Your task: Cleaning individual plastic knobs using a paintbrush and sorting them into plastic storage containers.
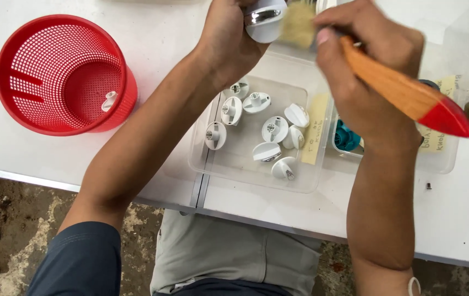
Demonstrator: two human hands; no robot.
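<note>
Left hand (229, 41) clamped white knob (264, 19) above clear tray (201, 159); right hand (371, 66) gripped brush (404, 93), bristles touching knob.

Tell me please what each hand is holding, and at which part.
The left hand holds a white knob by its rim. The right hand holds a brush by the front of its wooden handle, near the bristles.

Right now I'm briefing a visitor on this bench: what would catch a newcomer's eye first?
Probably the red mesh basket at far left, one white part lying in it. Next, at top centre, the left hand holds a white knob while the right hand works a wooden-handled, red-tipped brush against it. Below them, a clear plastic tray holds more white knobs.
</note>
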